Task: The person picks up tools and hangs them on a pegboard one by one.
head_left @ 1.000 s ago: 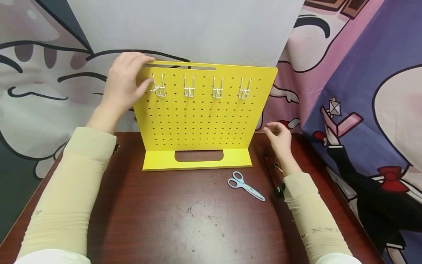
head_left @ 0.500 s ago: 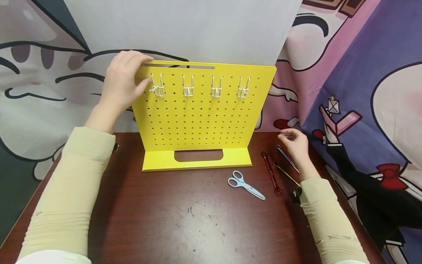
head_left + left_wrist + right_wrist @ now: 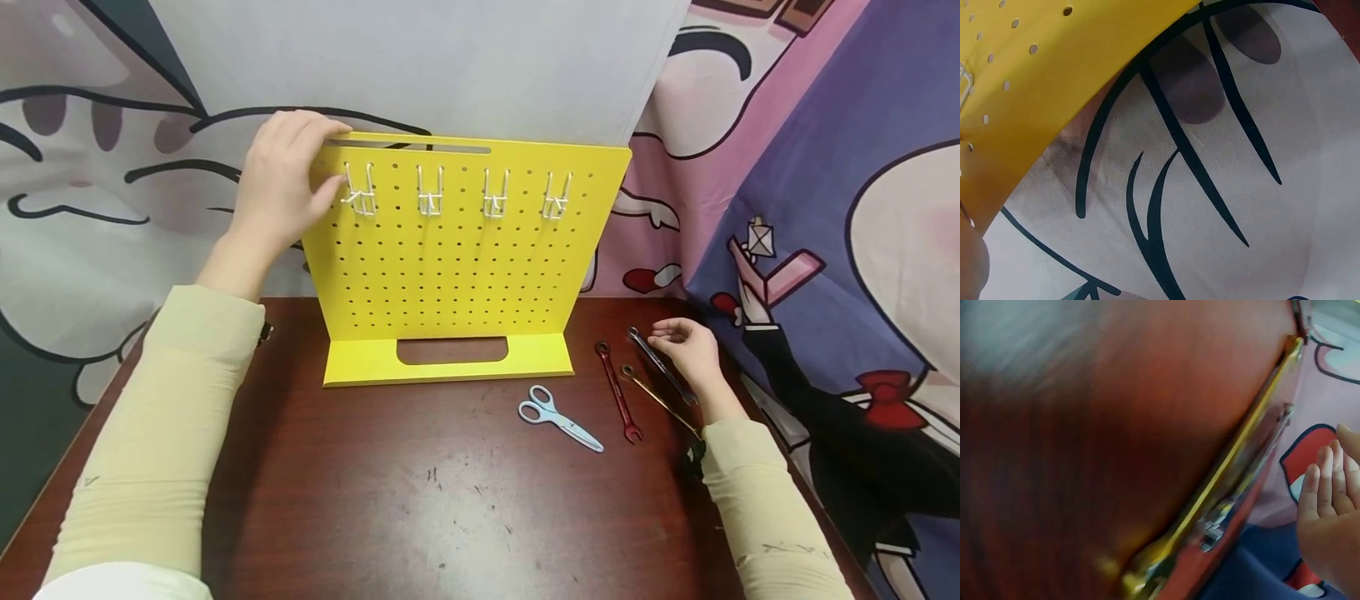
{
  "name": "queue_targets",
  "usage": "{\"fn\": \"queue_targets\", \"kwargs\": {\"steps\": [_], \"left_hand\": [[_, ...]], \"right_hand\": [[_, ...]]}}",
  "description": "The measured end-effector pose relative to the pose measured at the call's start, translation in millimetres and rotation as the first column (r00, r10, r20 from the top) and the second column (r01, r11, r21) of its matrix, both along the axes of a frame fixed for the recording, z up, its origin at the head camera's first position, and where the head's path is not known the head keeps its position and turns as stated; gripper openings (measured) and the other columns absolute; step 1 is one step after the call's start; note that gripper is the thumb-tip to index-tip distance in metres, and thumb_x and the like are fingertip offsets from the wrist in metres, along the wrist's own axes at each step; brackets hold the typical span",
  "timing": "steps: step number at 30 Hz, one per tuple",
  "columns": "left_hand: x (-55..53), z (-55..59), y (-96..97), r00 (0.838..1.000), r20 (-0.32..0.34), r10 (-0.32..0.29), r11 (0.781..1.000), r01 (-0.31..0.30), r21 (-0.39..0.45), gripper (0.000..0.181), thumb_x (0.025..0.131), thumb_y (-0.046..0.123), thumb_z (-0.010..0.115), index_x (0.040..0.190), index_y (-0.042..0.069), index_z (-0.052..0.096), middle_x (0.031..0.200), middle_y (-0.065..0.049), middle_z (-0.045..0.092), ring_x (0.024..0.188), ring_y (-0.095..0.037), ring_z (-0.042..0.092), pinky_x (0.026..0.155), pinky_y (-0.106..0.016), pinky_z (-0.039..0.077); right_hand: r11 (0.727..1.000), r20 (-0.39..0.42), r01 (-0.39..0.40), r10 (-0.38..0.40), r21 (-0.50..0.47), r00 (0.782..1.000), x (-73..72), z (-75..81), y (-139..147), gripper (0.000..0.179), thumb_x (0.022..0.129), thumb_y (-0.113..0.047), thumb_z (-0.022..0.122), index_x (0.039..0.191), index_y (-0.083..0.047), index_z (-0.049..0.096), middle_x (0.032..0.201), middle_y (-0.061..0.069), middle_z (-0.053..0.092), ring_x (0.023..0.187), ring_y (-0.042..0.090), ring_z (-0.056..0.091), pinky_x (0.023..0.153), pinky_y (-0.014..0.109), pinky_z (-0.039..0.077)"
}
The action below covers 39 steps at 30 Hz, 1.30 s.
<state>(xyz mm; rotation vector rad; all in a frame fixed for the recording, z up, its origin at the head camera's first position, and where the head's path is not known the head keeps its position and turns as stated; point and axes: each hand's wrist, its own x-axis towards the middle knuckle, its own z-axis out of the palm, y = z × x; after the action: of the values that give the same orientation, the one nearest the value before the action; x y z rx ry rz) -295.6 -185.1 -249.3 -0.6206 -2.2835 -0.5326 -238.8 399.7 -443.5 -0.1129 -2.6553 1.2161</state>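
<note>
My left hand grips the upper left corner of a yellow pegboard, thumb on the front face and fingers over the top edge. Several white wire hooks hang in a row near the board's top. My right hand holds nothing, its fingers loosely bent, just right of a silver wrench. Beside that lie a gold wrench and a red wrench. In the right wrist view the gold wrench looks blurred, and the fingers are apart from it.
Light blue scissors lie in front of the board's foot at the right. The dark red wooden table meets a printed cloth backdrop at the back and right. A white panel stands behind the board.
My right hand has moved right and toward me, from beside the board to the silver wrench, uncovering the wrenches. The left hand stays on the board's corner.
</note>
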Motion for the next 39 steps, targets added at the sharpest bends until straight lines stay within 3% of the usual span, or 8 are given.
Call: {"fn": "queue_targets", "kwargs": {"steps": [2, 7, 14, 18, 24, 32, 39], "left_hand": [[0.4, -0.1, 0.1, 1.0, 0.001, 0.002, 1.0, -0.002, -0.001, 0.046, 0.095, 0.0, 0.074, 0.139, 0.003, 0.062, 0.14, -0.018, 0.065, 0.136, -0.039, 0.053, 0.128, -0.045, 0.036], [0.5, -0.2, 0.1, 1.0, 0.002, 0.002, 1.0, -0.002, -0.002, 0.046, 0.095, 0.0, 0.073, 0.139, 0.003, 0.062, 0.14, -0.018, 0.065, 0.136, -0.039, 0.053, 0.128, -0.044, 0.036], [-0.7, -1.5, 0.1, 1.0, -0.01, -0.005, 1.0, 0.005, -0.003, 0.046, 0.095, 0.0, 0.073, 0.14, 0.003, 0.062, 0.139, -0.018, 0.065, 0.135, -0.039, 0.053, 0.128, -0.044, 0.036], [-1.4, -2.4, 0.1, 1.0, -0.021, -0.011, 1.0, 0.011, -0.004, 0.046, 0.095, 0.0, 0.073, 0.139, 0.003, 0.062, 0.139, -0.018, 0.066, 0.136, -0.039, 0.054, 0.128, -0.044, 0.036], [-2.2, -3.6, -0.5, 0.999, -0.032, -0.017, 1.0, 0.017, -0.002, 0.046, 0.095, -0.001, 0.073, 0.139, 0.002, 0.062, 0.138, -0.019, 0.066, 0.135, -0.039, 0.054, 0.128, -0.044, 0.035], [-2.4, -3.7, -1.0, 0.999, -0.038, -0.026, 1.0, 0.026, 0.002, 0.046, 0.094, -0.002, 0.073, 0.138, 0.002, 0.062, 0.137, -0.019, 0.066, 0.134, -0.039, 0.054, 0.128, -0.044, 0.036], [-2.0, -3.1, -1.3, 0.999, -0.034, -0.026, 1.0, 0.026, -0.002, 0.046, 0.094, -0.002, 0.074, 0.138, 0.002, 0.062, 0.137, -0.019, 0.066, 0.134, -0.04, 0.054, 0.127, -0.045, 0.036]], "right_hand": [[1.0, 0.026, -0.023, 0.023, 0.01, 0.999, 1.0, -3.4, 5, 0.031, 0.093, -0.004, 0.079, 0.117, 0.012, 0.071, 0.094, 0.006, 0.079, 0.072, -0.018, 0.061, 0.066, 0.002, 0.051], [0.998, 0.095, -0.056, 0.053, 0.031, 0.994, 2.3, -12.2, 15, 0.03, 0.093, -0.005, 0.079, 0.116, 0.013, 0.07, 0.093, 0.008, 0.08, 0.071, -0.016, 0.061, 0.064, 0.004, 0.052], [0.994, 0.139, -0.089, 0.079, 0.061, 0.987, 3.9, -20.2, 23, 0.031, 0.093, -0.004, 0.079, 0.115, 0.014, 0.07, 0.098, 0.023, 0.079, 0.072, -0.016, 0.06, 0.064, 0.007, 0.052], [0.994, 0.148, -0.093, 0.083, 0.059, 0.986, 3.1, -22.0, 25, 0.031, 0.092, -0.004, 0.079, 0.115, 0.015, 0.069, 0.097, 0.021, 0.079, 0.071, -0.015, 0.061, 0.063, 0.007, 0.052], [0.995, 0.182, -0.103, 0.101, 0.001, 0.978, 1.7, -24.7, 28, 0.035, 0.093, -0.004, 0.078, 0.118, 0.017, 0.066, 0.091, 0.008, 0.079, 0.072, -0.013, 0.062, 0.064, 0.008, 0.054], [0.992, 0.215, -0.129, 0.129, -0.013, 0.968, -0.4, -27.1, 30, 0.038, 0.094, -0.005, 0.078, 0.121, 0.019, 0.065, 0.102, 0.027, 0.078, 0.073, -0.014, 0.063, 0.066, 0.008, 0.054], [0.992, 0.232, -0.124, 0.124, -0.017, 0.965, -1.9, -25.4, 30, 0.036, 0.095, -0.004, 0.078, 0.119, 0.02, 0.067, 0.095, 0.016, 0.081, 0.072, -0.013, 0.064, 0.066, 0.008, 0.056]]}}
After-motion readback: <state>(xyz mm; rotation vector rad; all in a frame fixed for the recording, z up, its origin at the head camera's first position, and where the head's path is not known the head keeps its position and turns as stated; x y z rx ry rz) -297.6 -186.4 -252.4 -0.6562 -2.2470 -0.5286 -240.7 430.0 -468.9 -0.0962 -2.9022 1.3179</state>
